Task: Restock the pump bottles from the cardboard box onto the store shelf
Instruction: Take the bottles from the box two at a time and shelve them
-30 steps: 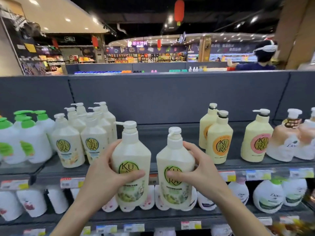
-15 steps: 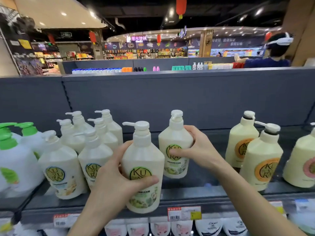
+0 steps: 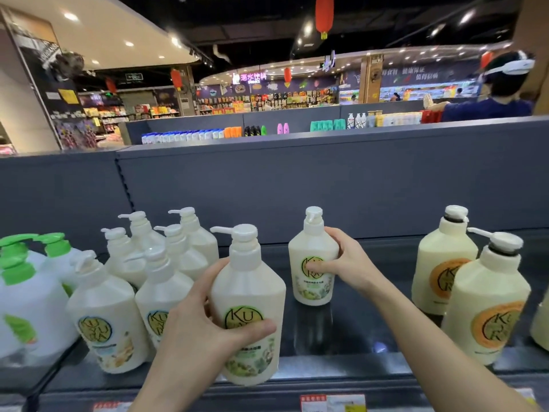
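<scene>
Each of my hands holds a cream pump bottle with a green round label. My left hand (image 3: 205,328) grips the near bottle (image 3: 248,307) at the front edge of the dark shelf (image 3: 356,337), its base about level with the edge. My right hand (image 3: 341,260) reaches deeper and holds the far bottle (image 3: 312,263) upright, its base on or just above the shelf, in the gap between two bottle groups. The cardboard box is out of view.
Several cream pump bottles (image 3: 154,281) stand left of the gap, with green-capped white bottles (image 3: 26,292) beyond them. Orange-labelled bottles (image 3: 475,286) stand to the right. A grey back panel (image 3: 297,185) closes the shelf. A person (image 3: 502,93) stands behind it at the far right.
My right hand has carried its bottle from in front of the shelf further back into the gap. My left hand has brought its bottle up to the shelf's front edge. The view has closed in.
</scene>
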The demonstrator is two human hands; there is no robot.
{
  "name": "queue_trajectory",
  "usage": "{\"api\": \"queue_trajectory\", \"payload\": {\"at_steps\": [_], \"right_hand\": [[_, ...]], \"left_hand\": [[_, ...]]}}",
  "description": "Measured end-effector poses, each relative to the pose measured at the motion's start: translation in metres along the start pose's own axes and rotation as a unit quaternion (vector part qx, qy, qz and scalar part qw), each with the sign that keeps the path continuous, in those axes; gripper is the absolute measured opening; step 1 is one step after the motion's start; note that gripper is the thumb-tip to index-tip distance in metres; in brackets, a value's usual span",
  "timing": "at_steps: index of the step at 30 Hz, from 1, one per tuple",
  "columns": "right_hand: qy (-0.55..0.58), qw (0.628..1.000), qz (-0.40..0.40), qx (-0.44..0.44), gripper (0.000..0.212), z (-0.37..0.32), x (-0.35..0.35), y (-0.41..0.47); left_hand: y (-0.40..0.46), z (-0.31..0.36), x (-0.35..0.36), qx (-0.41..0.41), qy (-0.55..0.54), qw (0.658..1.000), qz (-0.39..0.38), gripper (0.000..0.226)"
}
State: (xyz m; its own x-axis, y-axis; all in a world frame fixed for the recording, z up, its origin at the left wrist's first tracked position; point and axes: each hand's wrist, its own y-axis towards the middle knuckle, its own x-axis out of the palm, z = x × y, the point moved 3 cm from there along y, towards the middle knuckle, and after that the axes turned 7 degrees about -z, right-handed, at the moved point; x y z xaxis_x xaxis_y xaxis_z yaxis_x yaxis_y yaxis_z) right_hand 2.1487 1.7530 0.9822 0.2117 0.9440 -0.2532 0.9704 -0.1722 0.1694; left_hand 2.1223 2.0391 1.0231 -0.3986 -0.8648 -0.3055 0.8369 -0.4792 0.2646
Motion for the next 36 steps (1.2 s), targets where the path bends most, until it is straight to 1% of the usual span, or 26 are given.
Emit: {"api": "queue_trajectory", "payload": {"at_steps": [6, 12, 19, 25, 36], "right_hand": [[0.015, 1.0, -0.011, 0.006, 0.064, 0.007, -0.013, 0.01], [0.036, 0.998, -0.05, 0.015, 0.067, 0.012, -0.021, 0.012], [0.05, 0.996, -0.067, 0.01, 0.068, 0.017, -0.03, 0.015], [0.044, 0.998, -0.045, 0.004, 0.067, 0.019, -0.04, 0.014], [0.018, 0.999, -0.041, 0.009, 0.066, 0.022, -0.055, 0.011]], "left_hand": [[0.009, -0.005, 0.006, -0.007, -0.001, 1.0, -0.001, 0.088], [0.023, -0.007, 0.019, -0.011, -0.002, 1.0, -0.018, 0.091], [0.027, -0.004, 0.031, -0.007, 0.002, 1.0, -0.017, 0.086], [0.028, -0.008, 0.024, -0.008, 0.005, 1.0, -0.012, 0.086], [0.025, -0.012, 0.024, -0.011, 0.015, 1.0, -0.019, 0.087]]}}
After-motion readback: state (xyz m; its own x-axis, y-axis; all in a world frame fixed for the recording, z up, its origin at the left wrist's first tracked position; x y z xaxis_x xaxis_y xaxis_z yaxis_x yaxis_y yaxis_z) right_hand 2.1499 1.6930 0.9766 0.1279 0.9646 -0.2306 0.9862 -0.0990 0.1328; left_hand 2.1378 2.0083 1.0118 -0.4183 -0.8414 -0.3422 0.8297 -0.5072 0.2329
